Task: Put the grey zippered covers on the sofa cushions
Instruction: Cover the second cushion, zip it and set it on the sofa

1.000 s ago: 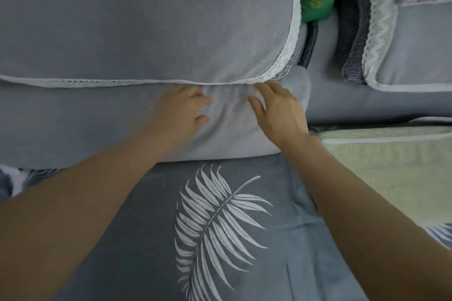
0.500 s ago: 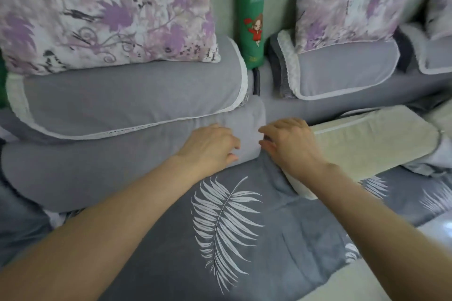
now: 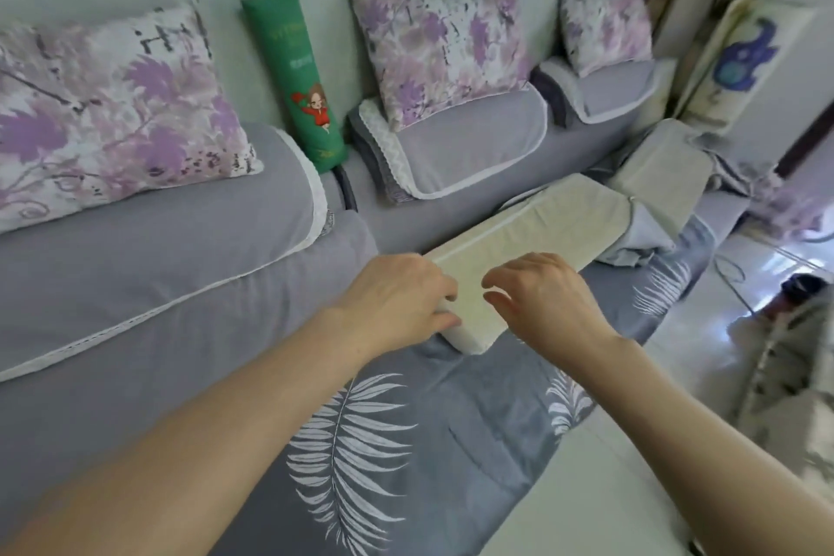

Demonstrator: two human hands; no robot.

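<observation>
On the sofa seat in front of you lies a bare cream cushion (image 3: 532, 235), its long axis running from the near corner under your hands away to the upper right. Your left hand (image 3: 397, 302) is the nearer one: its fingers curl down over that near corner and touch it, though whether they truly grip it you cannot tell from here. Your right hand (image 3: 541, 298) hovers just above the same end, fingers spread and half bent, holding nothing. The pull, I judge, should follow the long axis toward you, so take the corner with the left and the edge beside it with the right. A grey cover (image 3: 645, 235) lies crumpled at the cushion's far end, touching it, well apart from both hands. A second bare cushion (image 3: 659, 167) sits beyond, to the right. Count: two uncovered cushions, one loose cover that shows clearly, three floral pillows (image 3: 113, 113) along the wall and one green bolster (image 3: 298, 77) upright between the first two.
</observation>
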